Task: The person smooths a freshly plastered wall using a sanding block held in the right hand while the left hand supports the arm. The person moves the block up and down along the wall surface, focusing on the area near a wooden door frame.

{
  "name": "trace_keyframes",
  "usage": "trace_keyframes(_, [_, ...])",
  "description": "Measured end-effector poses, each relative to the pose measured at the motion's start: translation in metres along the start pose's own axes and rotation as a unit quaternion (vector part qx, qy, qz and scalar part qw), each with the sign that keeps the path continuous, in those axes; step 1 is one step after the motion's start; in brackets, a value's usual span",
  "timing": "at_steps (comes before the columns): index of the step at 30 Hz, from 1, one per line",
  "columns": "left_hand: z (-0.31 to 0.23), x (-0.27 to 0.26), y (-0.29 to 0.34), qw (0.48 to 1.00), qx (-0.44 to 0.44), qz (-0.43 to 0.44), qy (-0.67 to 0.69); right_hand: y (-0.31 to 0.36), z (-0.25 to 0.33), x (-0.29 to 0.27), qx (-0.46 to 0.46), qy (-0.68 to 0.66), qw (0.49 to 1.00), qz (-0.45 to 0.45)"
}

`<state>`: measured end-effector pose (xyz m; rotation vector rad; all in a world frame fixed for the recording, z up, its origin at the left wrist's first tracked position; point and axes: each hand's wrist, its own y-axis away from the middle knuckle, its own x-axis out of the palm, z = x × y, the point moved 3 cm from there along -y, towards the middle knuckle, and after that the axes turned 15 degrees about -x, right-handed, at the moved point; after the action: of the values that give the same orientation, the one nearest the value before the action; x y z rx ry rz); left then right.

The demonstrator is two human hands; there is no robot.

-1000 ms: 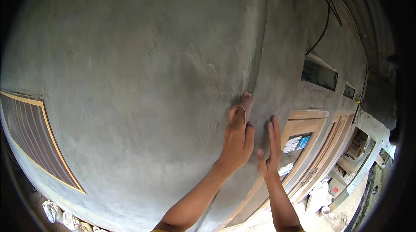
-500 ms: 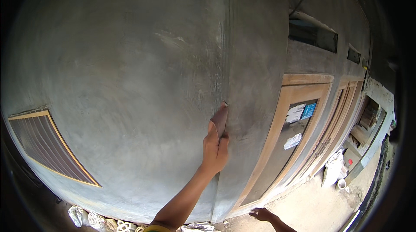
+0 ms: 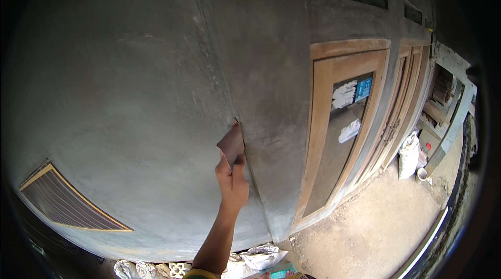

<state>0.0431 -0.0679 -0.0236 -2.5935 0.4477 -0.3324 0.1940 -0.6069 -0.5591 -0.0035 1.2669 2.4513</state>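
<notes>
My left hand (image 3: 232,185) reaches up, its fingers closed around a bent piece of reddish-brown sandpaper (image 3: 232,146). The thumb lies on the right side of the sheet, and part of the fingers is hidden behind it. The sheet's upper tip meets a vertical edge in the grey plastered wall (image 3: 141,138), where a raised strip of wall (image 3: 261,96) begins. Above the hand, rough pale scratch marks follow this edge. My right hand is out of the picture.
A wooden-framed door or window (image 3: 321,122) with torn paper on its glass stands right. Low left is a yellow-framed slatted window (image 3: 73,201). White sacks (image 3: 261,255) lie along the wall base, by a teal object (image 3: 282,270) under my feet. Another sack (image 3: 408,156) stands far right.
The view has shifted, so the wall edge and door sit further left. My left hand still holds the sandpaper at the edge. My right hand has left the picture.
</notes>
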Motion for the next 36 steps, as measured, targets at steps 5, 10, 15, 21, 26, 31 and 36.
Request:
trace_keyframes(5, [0.022, -0.011, 0.009, 0.999, 0.0, -0.035, -0.019, -0.009, 0.131, -0.034, -0.178, -0.323, 0.923, -0.11])
trace_keyframes(10, [0.034, -0.02, 0.02, 0.999, -0.035, 0.0, 0.005, 0.031, 0.348, -0.061, -0.388, -0.559, 0.695, 0.23])
trace_keyframes(15, [0.045, -0.031, 0.027, 0.999, -0.038, -0.012, -0.003, 0.078, 0.447, -0.047, -0.448, -0.513, 0.704, 0.203])
trace_keyframes(21, [0.069, -0.041, 0.043, 0.995, -0.085, -0.015, -0.053, 0.064, 0.457, -0.03, -0.462, -0.546, 0.67, 0.2])
trace_keyframes(26, [0.102, -0.063, 0.085, 0.976, -0.205, 0.006, 0.068, 0.03, 0.432, -0.028, -0.411, 0.074, 0.899, -0.134])
trace_keyframes(31, [0.141, -0.081, 0.142, 0.904, -0.32, 0.031, 0.283, 0.033, 0.442, -0.002, -0.572, 0.176, 0.784, -0.165])
trace_keyframes(36, [0.164, -0.082, 0.183, 0.837, -0.422, 0.01, 0.348, 0.037, 0.466, 0.021, -0.615, 0.102, 0.774, -0.112])
